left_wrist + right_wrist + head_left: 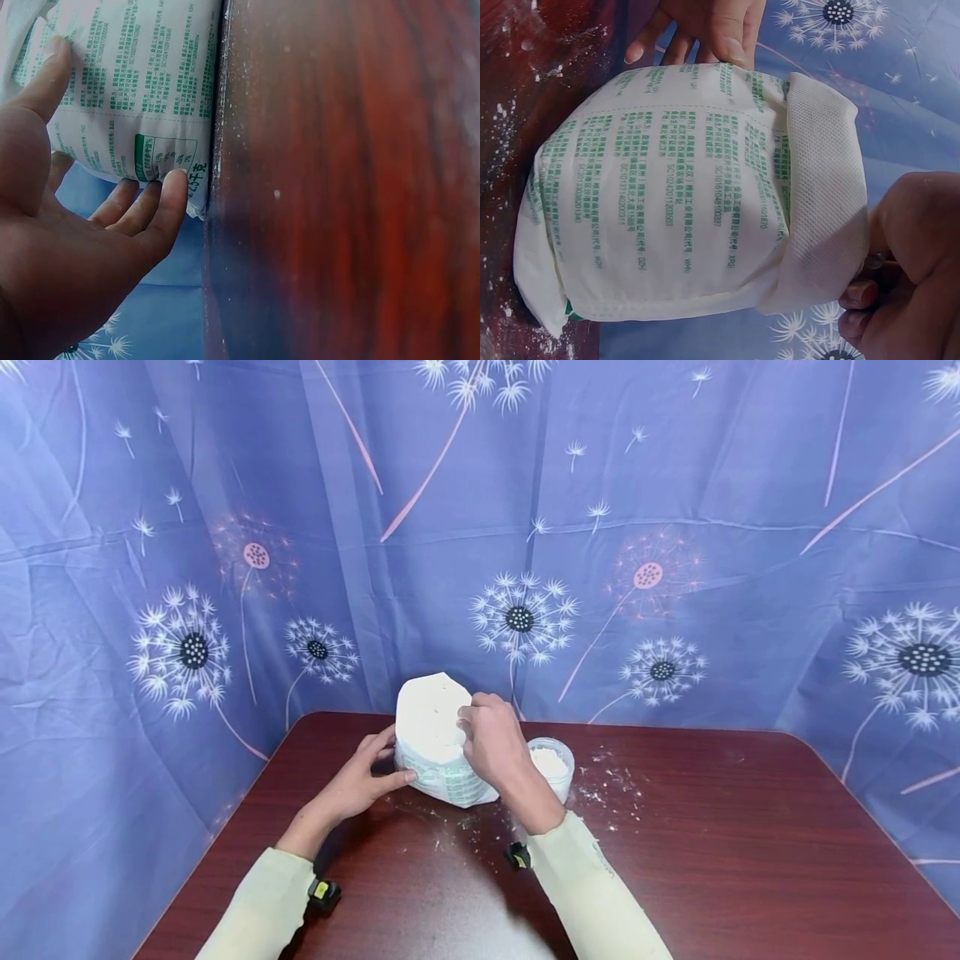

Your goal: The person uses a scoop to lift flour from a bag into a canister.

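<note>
A white bag [432, 718] with green printing stands on the table, its top folded outward into a cuff [826, 187] and white inside. My left hand [367, 778] is spread at its left side, the thumb lying along the printed front and the fingers loosely bent. At the right of the bag's mouth, my right hand [495, 739] has its fingers curled, fingertips [859, 294] close by the cuff. Something small and shiny glints between them; I cannot tell what it is, as the hand hides most of it. A clear tub [567, 760] of white powder stands just right of the bag, partly behind my right wrist.
White powder [611, 785] is scattered on the dark red wooden table [735, 843], mostly right of the tub and in front of the bag. A blue curtain [585, 552] with dandelion prints hangs close behind the table's back edge and along its left.
</note>
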`<state>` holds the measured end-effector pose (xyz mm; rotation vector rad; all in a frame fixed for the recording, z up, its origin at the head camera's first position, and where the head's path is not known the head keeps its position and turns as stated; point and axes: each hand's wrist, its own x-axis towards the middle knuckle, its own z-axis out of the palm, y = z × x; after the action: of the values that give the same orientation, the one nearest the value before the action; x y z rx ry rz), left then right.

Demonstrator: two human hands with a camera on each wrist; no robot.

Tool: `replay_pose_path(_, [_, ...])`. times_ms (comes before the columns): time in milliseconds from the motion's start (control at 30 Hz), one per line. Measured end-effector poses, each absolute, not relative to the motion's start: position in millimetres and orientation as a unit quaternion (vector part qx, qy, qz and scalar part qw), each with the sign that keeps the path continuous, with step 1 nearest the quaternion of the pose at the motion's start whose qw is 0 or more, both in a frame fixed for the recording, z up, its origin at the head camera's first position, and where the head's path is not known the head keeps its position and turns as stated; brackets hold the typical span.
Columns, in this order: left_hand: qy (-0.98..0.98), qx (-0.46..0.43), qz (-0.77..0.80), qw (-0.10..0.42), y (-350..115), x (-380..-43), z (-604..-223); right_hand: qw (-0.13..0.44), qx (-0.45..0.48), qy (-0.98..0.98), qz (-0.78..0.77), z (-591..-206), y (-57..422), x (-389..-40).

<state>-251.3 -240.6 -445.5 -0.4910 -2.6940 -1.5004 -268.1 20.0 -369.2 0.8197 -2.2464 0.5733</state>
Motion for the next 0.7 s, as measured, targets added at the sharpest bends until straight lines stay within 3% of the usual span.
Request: replay_pose_path(700, [-0.861, -0.164, -0.481, 0.013, -242.0, -251.7, -446.9, 0.343, 0.287, -0.852, 0.273, -359.5, 32.0, -262.4])
